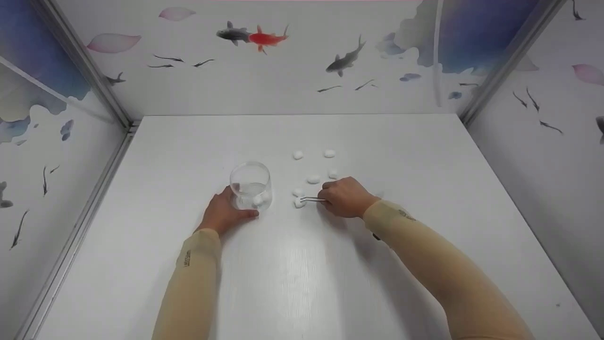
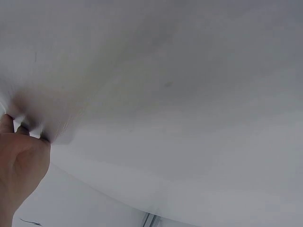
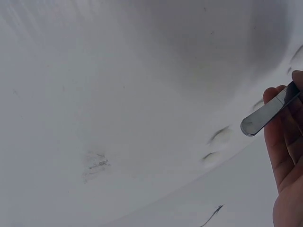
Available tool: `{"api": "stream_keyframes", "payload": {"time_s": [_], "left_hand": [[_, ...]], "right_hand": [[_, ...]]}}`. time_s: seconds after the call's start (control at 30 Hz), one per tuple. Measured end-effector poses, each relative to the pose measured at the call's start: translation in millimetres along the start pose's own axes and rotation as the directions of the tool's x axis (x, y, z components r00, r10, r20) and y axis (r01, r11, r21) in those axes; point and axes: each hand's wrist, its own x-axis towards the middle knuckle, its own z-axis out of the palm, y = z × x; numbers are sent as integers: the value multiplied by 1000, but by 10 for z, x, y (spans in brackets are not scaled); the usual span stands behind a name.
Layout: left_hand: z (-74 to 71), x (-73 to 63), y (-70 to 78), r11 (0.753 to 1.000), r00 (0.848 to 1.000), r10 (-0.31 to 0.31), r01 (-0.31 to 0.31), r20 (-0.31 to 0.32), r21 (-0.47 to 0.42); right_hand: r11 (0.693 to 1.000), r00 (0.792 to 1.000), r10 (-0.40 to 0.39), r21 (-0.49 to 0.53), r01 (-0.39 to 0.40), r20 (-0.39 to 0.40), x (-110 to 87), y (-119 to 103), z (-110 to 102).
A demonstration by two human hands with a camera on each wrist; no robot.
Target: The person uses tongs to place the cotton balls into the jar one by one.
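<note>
While gripping with the left hand (image 1: 222, 215), bent round the lower left and near sides of a clear cup (image 1: 250, 174), treat as probably light, stiff and slippery, and take hold by the lower wall. Holding at least one white lump (image 1: 258, 199) inside. Farther right on the surface (image 1: 292, 274), touching the nearest cotton ball (image 1: 299, 203) with metal tweezers (image 1: 312, 199), pinched in the right hand (image 1: 348, 197). Likely soft, almost weightless, easily squashed; best nipped gently at the middle. Unclear whether clasped or merely touched. Crowded by a second ball (image 1: 297, 192) just beyond, liable to be nudged. Farther out, see four more balls (image 1: 313, 179), including one just past the right knuckles.
</note>
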Motion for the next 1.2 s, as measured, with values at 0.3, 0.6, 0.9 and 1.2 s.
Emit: {"api": "stream_keyframes", "payload": {"time_s": [0.3,0.6,0.9,1.2], "left_hand": [[11,-5,16,1000,1000,-1,1,-3,4],[28,-11,23,1000,1000,-3,3,-7,-1],[20,-11,8,1000,1000,18,-18,-9,9],[-1,-23,23,999,999,31,-31,-5,7]], "right_hand": [[1000,1000,-2,23,3,-25,-28,-7,45],[999,999,11,32,-10,-43,-36,-1,81],[998,995,45,57,-40,-94,-123,98,-43],[995,993,87,60,-82,-80,-228,202,-141]]}}
